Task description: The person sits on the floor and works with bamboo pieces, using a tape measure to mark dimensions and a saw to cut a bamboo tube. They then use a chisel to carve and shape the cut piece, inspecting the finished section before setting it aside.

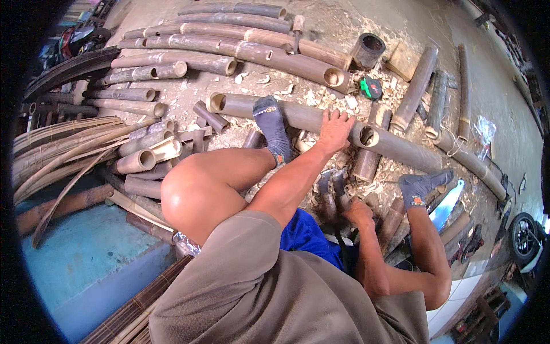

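We look down on a hard grey floor (490, 86) littered with pale, curled bamboo shavings (392, 87). Across it, in front of the person, lies one long, smooth brown bamboo tube (404, 150), with two rounded openings that we can count: one near its left end, one just beside the left hand (334, 133). That hand rests on the tube, its fingers spread and laid over the curved wall. The right hand (359, 215) is lower, bent in beside two dark, curved tools (327, 199) — we cannot tell whether its fingers close on one. Two grey-socked feet flank the work; the left foot (269, 117) lies across the tube. Around it we count one green-and-black tape measure (371, 88), one hollow dark cylinder (368, 50), one squarish wooden block (403, 60) and one shiny metal saw blade (447, 205).
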A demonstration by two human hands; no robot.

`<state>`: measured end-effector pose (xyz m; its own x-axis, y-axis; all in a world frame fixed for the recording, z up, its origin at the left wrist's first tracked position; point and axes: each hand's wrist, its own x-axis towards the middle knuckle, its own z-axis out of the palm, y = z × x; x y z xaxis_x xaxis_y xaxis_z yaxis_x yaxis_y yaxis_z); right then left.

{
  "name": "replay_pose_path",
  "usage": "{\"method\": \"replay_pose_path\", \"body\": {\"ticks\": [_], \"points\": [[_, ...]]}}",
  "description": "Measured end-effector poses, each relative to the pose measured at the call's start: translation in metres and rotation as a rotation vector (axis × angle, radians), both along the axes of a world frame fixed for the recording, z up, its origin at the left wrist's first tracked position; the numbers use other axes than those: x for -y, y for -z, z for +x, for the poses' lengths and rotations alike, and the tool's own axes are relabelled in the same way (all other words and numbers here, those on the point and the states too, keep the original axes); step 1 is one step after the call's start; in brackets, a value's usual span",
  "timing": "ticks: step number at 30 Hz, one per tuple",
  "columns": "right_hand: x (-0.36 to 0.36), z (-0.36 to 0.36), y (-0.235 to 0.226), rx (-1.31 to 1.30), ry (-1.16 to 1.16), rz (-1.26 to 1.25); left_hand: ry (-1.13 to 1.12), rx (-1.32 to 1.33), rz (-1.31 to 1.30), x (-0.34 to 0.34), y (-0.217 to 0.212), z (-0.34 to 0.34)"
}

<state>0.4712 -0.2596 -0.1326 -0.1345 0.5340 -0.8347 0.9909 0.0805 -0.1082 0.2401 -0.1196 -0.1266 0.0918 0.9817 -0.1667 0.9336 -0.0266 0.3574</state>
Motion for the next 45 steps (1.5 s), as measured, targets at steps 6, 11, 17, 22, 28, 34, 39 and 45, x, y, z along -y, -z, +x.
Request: {"method": "replay_pose_path", "body": {"ticks": [6,11,17,22,28,34,39,45], "points": [[-0.026,0.003,-0.076,-0.174,0.053,0.123,-0.031,-0.028,-0.012,0.008,-0.001,-0.008],[-0.048,0.019,-0.132,-0.499,0.251,0.491,0.031,-0.031,-0.059,0.008,-0.003,-0.014],[-0.126,0.016,-0.222,-0.792,0.722,0.732,-0.138,0.661,0.001,-0.022,-0.039,0.018],[-0.227,-0.023,-0.188,-1.162,0.740,0.797,-0.046,1.291,-0.177,-0.058,-0.115,0.046],[-0.261,-0.076,-0.126,-1.637,1.247,0.460,-0.329,1.206,-0.354,-0.085,-0.083,0.064],[-0.281,-0.089,-0.064,-1.440,1.377,0.671,-0.465,1.055,-0.380,-0.094,-0.051,0.055],[-0.296,-0.117,-0.058,-1.330,1.248,0.651,-0.570,1.116,-0.320,-0.098,-0.039,0.041],[-0.293,-0.136,-0.059,-1.201,0.822,0.339,-0.701,1.262,-0.226,-0.065,-0.016,0.025]]}}
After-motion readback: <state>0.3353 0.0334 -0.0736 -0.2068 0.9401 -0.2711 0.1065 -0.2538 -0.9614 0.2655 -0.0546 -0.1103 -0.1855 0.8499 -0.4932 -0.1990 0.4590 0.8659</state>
